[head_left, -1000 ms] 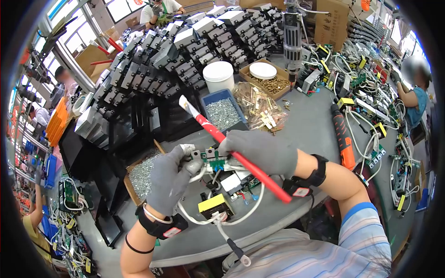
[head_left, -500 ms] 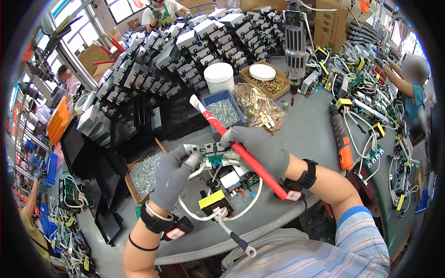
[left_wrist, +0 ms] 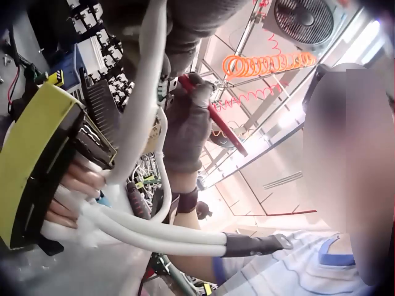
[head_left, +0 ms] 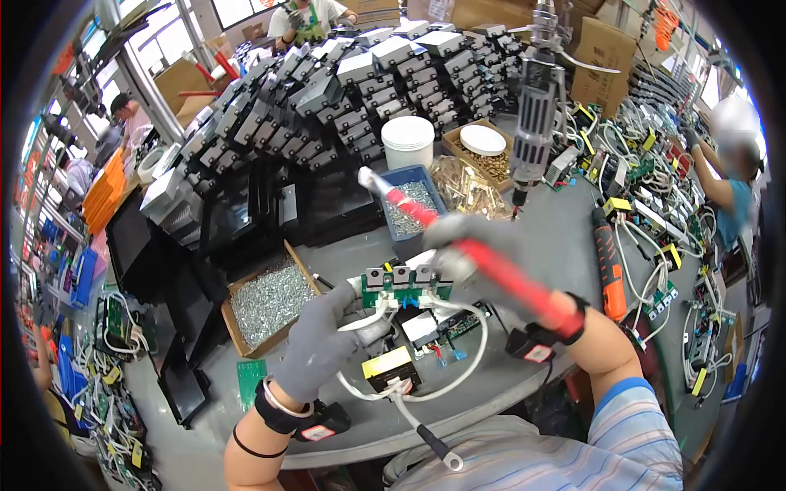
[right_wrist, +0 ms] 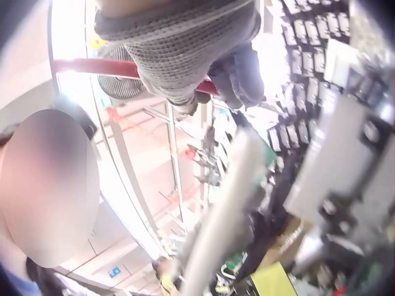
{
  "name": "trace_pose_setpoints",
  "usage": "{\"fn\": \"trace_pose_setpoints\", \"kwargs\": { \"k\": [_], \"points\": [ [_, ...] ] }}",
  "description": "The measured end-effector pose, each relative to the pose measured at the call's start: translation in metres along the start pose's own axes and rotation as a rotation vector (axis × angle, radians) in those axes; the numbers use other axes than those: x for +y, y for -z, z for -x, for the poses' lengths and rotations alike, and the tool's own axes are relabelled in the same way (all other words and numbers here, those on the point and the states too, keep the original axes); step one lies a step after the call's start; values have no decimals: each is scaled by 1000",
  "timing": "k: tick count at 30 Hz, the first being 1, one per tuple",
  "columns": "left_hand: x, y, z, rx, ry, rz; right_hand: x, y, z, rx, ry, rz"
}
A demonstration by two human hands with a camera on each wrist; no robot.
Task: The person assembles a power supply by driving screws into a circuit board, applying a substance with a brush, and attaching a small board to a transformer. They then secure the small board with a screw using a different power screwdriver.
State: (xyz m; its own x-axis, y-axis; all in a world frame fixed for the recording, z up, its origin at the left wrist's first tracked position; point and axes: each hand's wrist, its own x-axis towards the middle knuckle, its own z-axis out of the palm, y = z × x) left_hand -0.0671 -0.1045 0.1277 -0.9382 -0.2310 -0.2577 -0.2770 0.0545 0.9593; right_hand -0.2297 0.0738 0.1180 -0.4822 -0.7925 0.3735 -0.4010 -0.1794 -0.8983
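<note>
My gloved left hand (head_left: 321, 337) grips the left end of a green circuit board (head_left: 405, 288), whose upright metal tabs stand in a row along its top. Thick white cables (head_left: 483, 344) run from the board to a yellow-and-black transformer (head_left: 389, 368) and end in a metal ring lug (head_left: 452, 461). In my gloved right hand (head_left: 463, 237) is a red-handled brush (head_left: 524, 282), held slantwise with its whitish tip up and to the left. That hand is blurred and sits at the board's right end. In the right wrist view its fingers curl round the red handle (right_wrist: 105, 66).
Boxes of screws (head_left: 266, 307) and brass parts (head_left: 483, 164), a blue screw tray (head_left: 409, 214) and a white tub (head_left: 407, 143) stand around. Heatsinks (head_left: 327, 98) are piled behind. An orange-and-black tool (head_left: 608, 266) lies right, near wired boards (head_left: 655, 204). An upright power driver (head_left: 536, 114) hangs behind.
The head view has shifted, moving the scene rightward. The board sits lower and shows more of its face. My right hand has moved right with the brush; my left still grips the board.
</note>
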Motion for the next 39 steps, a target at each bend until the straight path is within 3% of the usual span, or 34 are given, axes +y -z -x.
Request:
{"fn": "trace_pose_setpoints", "kwargs": {
  "k": [2, 3, 4, 6, 7, 9, 11, 14, 18, 23, 28, 32, 34, 36, 39],
  "points": [
    [2, 4, 3, 0, 8, -18, -22, 17, -8, 248, 244, 52],
    [-3, 10, 1, -29, -1, 43, -40, 26, -10, 317, 249, -39],
    [-1, 15, 0, -18, 1, 57, -56, 42, -13, 282, 184, -2],
    [9, 24, -4, -232, 123, -83, -79, 57, -17, 175, 149, -110],
    [12, 23, -6, -277, 136, -14, -88, 60, -21, 122, 106, -49],
    [4, 21, -14, -314, 109, 2, -102, 62, -32, 56, 56, 25],
    [1, 18, -18, -380, 90, 49, -109, 56, -43, -22, -112, 107],
    [11, 16, -17, -386, 114, 67, -105, 58, -48, 81, -51, 158],
    [8, 17, -19, -384, 105, 30, -112, 52, -57, -53, -169, 152],
    [4, 18, -19, -394, 104, 19, -107, 29, -59, 42, -211, 267],
    [-1, 21, -16, -388, 58, -12, -113, 45, -58, 172, -36, 253],
    [-4, 19, -19, -381, 86, 17, -120, 43, -48, 36, -102, 340],
    [0, 17, -19, -389, 95, 46, -119, 33, -47, 40, -188, 313],
    [1, 15, -17, -363, 92, 57, -110, 32, -47, 14, -121, 344],
    [3, 16, -15, -355, 118, 27, -116, 30, -47, 78, -161, 424]
  ]
}}
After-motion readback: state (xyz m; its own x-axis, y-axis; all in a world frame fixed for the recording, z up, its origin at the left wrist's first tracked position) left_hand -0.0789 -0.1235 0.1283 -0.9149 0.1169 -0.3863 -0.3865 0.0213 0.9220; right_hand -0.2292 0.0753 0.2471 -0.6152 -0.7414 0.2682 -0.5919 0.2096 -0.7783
